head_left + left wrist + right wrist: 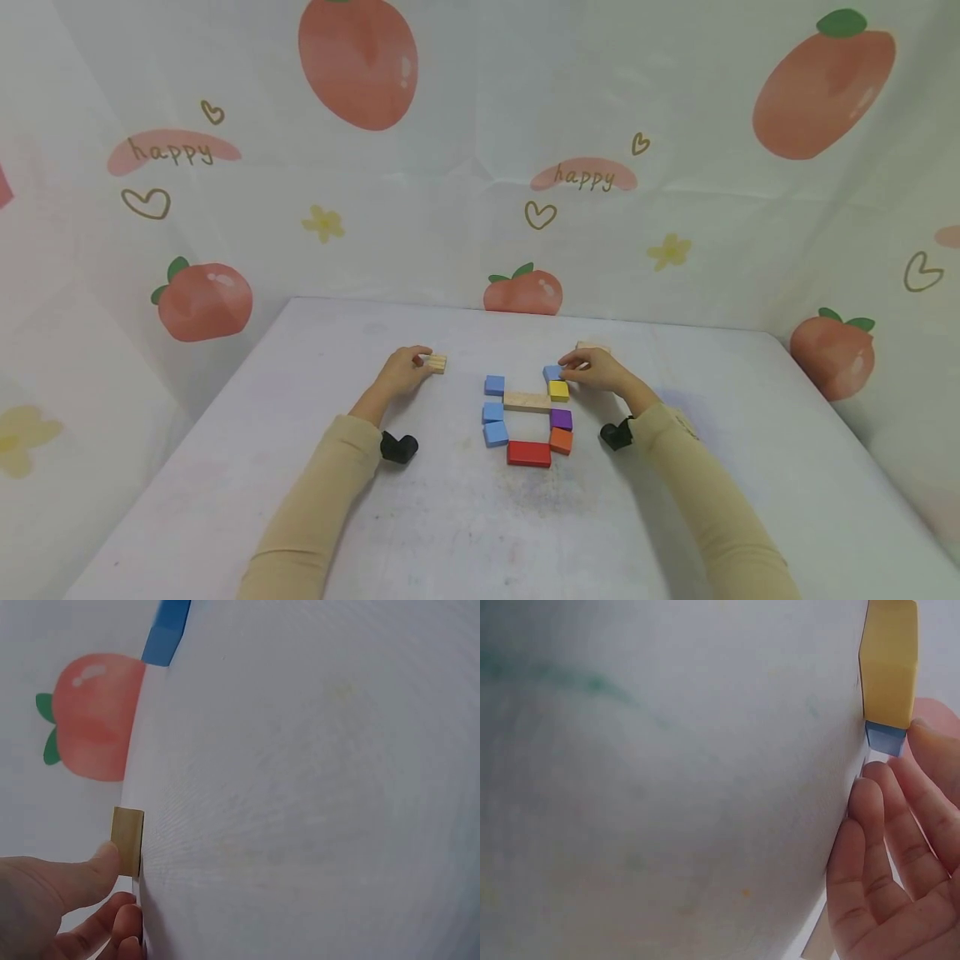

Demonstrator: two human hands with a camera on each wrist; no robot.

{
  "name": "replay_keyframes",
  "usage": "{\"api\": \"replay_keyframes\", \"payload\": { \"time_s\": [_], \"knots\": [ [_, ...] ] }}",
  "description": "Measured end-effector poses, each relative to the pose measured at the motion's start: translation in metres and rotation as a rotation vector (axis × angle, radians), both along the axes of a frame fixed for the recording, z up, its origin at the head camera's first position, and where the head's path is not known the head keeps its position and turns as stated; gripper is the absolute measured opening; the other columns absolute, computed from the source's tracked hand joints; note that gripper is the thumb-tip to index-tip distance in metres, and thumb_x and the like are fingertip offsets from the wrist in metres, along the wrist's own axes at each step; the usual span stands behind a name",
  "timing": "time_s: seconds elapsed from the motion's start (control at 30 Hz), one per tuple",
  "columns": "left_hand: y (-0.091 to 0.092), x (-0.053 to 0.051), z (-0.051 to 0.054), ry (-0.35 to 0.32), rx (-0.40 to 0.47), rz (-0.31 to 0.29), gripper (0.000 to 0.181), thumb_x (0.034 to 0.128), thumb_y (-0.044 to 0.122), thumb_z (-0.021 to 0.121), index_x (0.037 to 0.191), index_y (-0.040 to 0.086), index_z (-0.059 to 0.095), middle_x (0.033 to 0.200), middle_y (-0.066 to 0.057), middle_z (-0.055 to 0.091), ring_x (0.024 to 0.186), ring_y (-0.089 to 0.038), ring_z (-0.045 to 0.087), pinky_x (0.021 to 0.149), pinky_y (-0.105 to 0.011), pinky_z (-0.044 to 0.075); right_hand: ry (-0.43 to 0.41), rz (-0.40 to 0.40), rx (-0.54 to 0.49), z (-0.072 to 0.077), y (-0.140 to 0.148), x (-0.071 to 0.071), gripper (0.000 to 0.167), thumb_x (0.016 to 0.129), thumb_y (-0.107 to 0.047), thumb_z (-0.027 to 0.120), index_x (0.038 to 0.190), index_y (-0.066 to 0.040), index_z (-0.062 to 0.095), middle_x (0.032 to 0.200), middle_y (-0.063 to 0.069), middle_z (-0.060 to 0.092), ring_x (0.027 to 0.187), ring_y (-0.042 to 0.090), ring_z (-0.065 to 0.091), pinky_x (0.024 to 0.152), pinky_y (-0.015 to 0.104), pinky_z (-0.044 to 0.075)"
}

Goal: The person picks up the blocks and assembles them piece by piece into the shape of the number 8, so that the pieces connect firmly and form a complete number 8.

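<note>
My left hand (402, 372) is at the left of the table, with thumb and fingertips at a small plain wooden block (438, 363). In the left wrist view, the thumb lies against this wooden block (128, 841) and the other fingers are curled below. My right hand (597, 372) pinches a blue block (552, 373) at the far right of the arrangement. The right wrist view shows that blue block (886, 738) partly hidden behind the yellow block (889, 664), with thumb and index finger at it.
Between the hands, blocks outline a shape: blue blocks (492, 412) left, a wooden plank (527, 402) across, yellow (558, 391), purple (561, 419) and orange (561, 441) blocks right, a red block (528, 454) in front. Another wooden block (592, 345) lies behind the right hand.
</note>
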State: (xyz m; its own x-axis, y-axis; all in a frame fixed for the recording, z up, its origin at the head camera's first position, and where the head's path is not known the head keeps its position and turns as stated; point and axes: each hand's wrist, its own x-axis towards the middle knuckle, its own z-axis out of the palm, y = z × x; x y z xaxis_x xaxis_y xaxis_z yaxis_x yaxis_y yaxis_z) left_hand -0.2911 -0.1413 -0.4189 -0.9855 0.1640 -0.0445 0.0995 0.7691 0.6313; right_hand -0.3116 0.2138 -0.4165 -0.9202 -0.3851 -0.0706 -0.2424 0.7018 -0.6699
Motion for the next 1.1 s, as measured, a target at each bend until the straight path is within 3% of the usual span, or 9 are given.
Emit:
{"api": "replay_keyframes", "payload": {
  "time_s": [0.63,1.1],
  "knots": [
    [0.0038,0.0019,-0.0012,0.034,-0.013,0.036,0.034,0.0922,0.013,0.055,0.124,0.0,0.055,0.11,-0.022,0.058,0.099,-0.032,0.055,0.088,-0.044,0.045,-0.016,-0.018,0.012,0.0004,0.0004,-0.0002,0.03,0.088,-0.017,0.064,0.112,0.001,0.064,0.099,0.015,0.062,0.094,0.025,0.059,0.079,0.032,0.05],
    [0.0009,0.0016,-0.0009,0.06,0.053,0.065,0.034,0.0919,0.011,0.053,0.124,0.0,0.054,0.11,-0.022,0.061,0.101,-0.034,0.057,0.089,-0.046,0.045,-0.016,-0.019,0.005,-0.0014,-0.0014,-0.001,0.03,0.088,-0.017,0.064,0.112,0.001,0.064,0.1,0.016,0.064,0.096,0.028,0.061,0.079,0.032,0.05]
  ]
}}
